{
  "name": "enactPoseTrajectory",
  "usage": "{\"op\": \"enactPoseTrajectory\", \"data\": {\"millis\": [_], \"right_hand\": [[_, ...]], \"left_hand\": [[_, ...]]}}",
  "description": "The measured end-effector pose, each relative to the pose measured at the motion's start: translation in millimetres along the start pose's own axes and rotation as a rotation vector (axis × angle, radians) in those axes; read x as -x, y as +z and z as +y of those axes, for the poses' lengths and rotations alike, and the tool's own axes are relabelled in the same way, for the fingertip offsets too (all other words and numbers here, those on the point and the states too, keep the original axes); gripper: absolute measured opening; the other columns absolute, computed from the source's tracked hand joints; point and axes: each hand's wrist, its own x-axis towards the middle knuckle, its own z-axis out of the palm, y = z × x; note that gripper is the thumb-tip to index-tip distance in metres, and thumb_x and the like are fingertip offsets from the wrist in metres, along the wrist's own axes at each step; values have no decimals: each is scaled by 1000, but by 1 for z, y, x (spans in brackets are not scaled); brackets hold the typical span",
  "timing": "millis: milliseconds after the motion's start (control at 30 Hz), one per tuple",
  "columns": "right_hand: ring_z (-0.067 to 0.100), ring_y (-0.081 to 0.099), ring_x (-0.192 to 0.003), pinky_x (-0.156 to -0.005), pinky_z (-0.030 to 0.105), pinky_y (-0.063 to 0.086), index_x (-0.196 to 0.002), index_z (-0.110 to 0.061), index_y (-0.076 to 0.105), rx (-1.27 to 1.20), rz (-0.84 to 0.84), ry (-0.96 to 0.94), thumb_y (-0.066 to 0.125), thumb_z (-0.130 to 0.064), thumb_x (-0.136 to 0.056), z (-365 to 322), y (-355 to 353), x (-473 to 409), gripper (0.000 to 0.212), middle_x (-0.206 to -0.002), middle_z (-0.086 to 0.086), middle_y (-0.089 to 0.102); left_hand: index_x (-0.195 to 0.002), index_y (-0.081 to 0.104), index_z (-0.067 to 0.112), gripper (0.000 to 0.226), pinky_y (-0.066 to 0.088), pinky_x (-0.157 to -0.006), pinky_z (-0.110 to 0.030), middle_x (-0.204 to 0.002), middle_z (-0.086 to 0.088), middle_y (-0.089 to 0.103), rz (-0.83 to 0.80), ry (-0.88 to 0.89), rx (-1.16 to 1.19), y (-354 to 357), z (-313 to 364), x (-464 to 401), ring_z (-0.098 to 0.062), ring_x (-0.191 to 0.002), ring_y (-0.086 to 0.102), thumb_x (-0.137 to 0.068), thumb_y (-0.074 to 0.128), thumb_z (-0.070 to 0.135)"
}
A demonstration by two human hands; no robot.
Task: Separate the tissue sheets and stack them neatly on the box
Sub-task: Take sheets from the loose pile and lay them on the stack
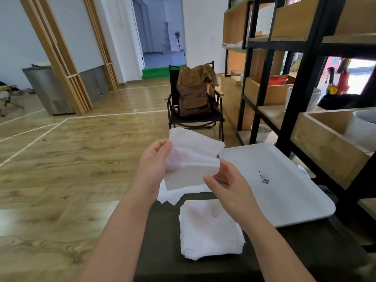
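Under the stack (210, 231), any box stays hidden

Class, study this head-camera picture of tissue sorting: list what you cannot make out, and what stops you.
- Box: head view, not identifiable; the near tissue stack covers whatever is beneath it.
- Sheet count in the held tissue: layers overlap, too thin.
- Left hand fingertips: behind the tissue.
- Far pile: partly hidden by the held tissue and right hand.
- Tray logo: too small.

Thin white tissue sheets (193, 159), partly translucent, held raised and fanned apart at their upper edges. A flat, squared stack of separated sheets (210, 231), faint pink showing through, lies below; a looser pile (173, 195) lies behind it.
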Motion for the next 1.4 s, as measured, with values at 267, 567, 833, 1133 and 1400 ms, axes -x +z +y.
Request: {"op": "enactPoseTrajectory", "data": {"millis": [267, 567, 833, 1133, 1400], "right_hand": [[-3, 67, -87, -62, 5, 48, -117, -58, 40, -39, 20, -98, 72, -22, -86, -8, 1, 12, 57, -88, -22, 72], [-2, 65, -89, -71, 4, 47, -117, -61, 45, 85, 54, -128, 73, -20, -85, -1, -8, 38, 59, -93, -20, 71], [-3, 64, -91, -72, 5, 48, -116, -52, 49, 69, 108, -155, 72, -18, -86, -8, -18, 44, 51, -97, -14, 72], [-16, 47, -98, -70, 0, 42, -105, -48, 58, 181, -23, -86, 69, -37, -86, -9, -26, 48, 24, -104, -30, 53], [-7, 51, -109, -87, 19, 43, -80, -44, 63, 159, -4, -141, 67, -32, -86, -3, -26, 61, 14, -110, -34, 55]], "left_hand": [[-108, 62, 19, 20, 54, -78, -40, -105, -5, 71, 141, -117, -150, -8, -14, 25, -25, -91, 67, -105, 44, 27], [-92, 74, 42, 12, 42, -65, -11, -89, 31, 69, -60, 6, -501, -25, -23, 74, 16, -84, 59, -92, 62, 43], [-92, 76, 47, 17, 54, -77, -19, -93, 21, 73, -135, 76, -524, -22, -19, 87, -7, -89, 65, -79, 80, 37], [-80, 76, 45, 18, 42, -66, -10, -90, 23, 56, -127, 283, -600, -17, -14, 93, -1, -69, 52, -79, 81, 28], [-83, 69, 40, 6, 46, -84, -23, -105, 28, 60, -16, 214, -536, -21, -43, 116, -1, -103, 59, -87, 68, 35]]}}
